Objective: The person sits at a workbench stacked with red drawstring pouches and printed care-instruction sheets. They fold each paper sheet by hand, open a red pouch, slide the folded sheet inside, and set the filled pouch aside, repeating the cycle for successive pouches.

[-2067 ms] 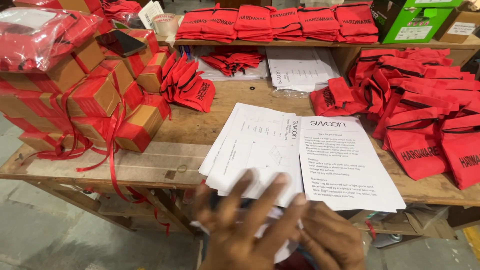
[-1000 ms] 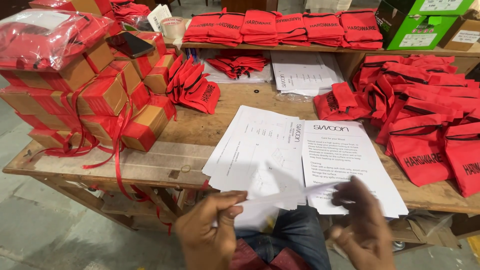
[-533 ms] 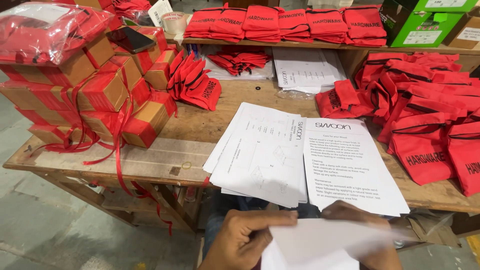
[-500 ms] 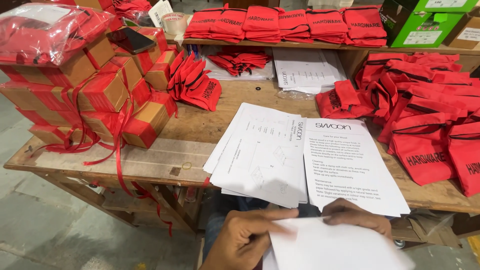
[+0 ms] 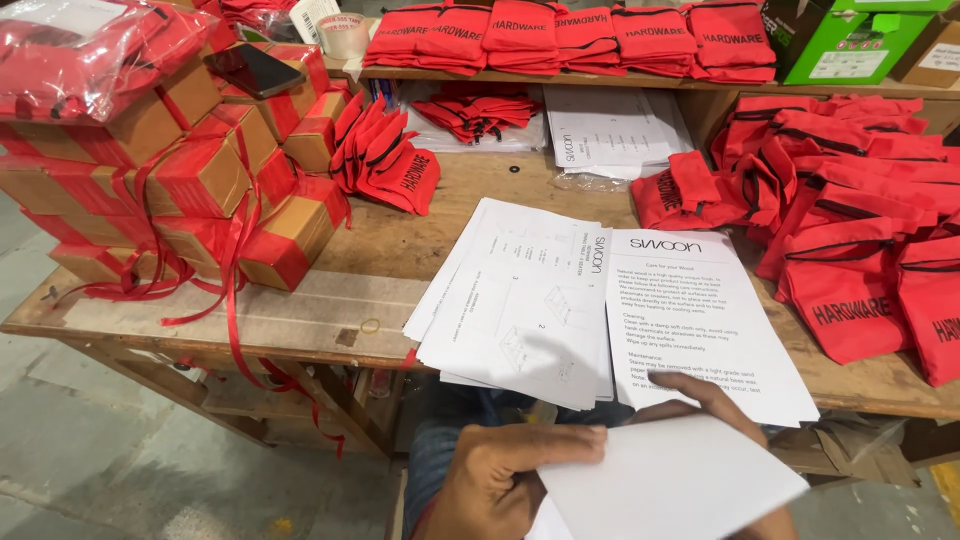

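1. The left hand (image 5: 500, 480) is closing its grip on the near edge of a white sheet of paper (image 5: 670, 485), thumb lying across the top face, at the bottom of the view, just short of the counter (image 5: 330, 320) edge.
2. The right hand (image 5: 705, 395) is gripping the far edge of the same sheet; only its fingers are showing over the paper, curled around it. The rest of the hand is hidden beneath.
3. The sheet is being held tilted above the person's lap, apart from the counter. It is appearing blank on the visible face and possibly doubled over; that cannot be confirmed.
4. Progress, as a judgement: one sheet is in hand, while two stacks of printed sheets (image 5: 530, 300) are lying side by side on the counter just beyond, so most paper is remaining unhandled.
5. Red fabric pouches (image 5: 850, 260) are piling up at the right; ribbon-tied cardboard boxes (image 5: 200, 180) are standing at the left.
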